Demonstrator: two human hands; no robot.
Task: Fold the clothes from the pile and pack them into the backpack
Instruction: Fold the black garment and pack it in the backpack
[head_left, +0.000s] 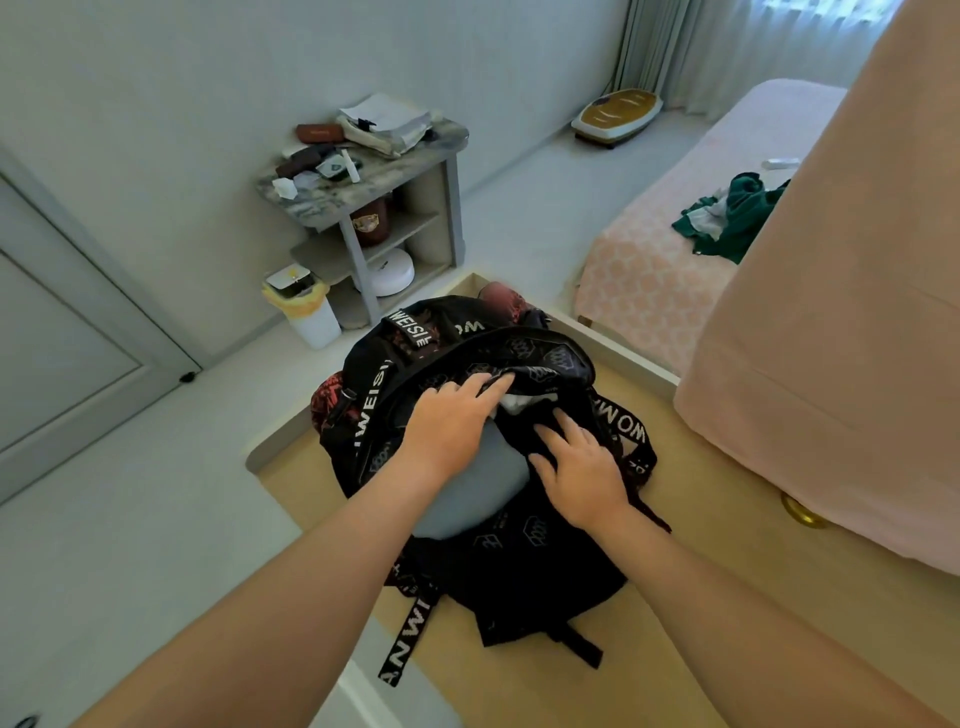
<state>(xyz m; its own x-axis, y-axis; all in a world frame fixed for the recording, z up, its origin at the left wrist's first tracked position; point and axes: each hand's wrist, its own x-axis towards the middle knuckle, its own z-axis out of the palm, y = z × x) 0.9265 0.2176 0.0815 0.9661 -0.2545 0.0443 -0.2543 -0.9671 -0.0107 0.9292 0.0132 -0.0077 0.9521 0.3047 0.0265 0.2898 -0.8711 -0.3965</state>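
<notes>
Left hand (452, 423): fingers straight, palm down on a grey folded garment (467, 493), fingertips at the mouth of the black backpack (519, 571). Right hand (584, 470): fingers flat and spread on the bag's flap, pressing it down. Neither hand grips; the two are near but not touching.

Something white (519, 402) shows inside the mouth. The bag lies on the wooden bench (717, 499), long axis running away from us, top handle at the far end, mouth upward.

We judge packing partly done: green clothes (727, 218) lie unfolded on the bed (639, 270).
</notes>
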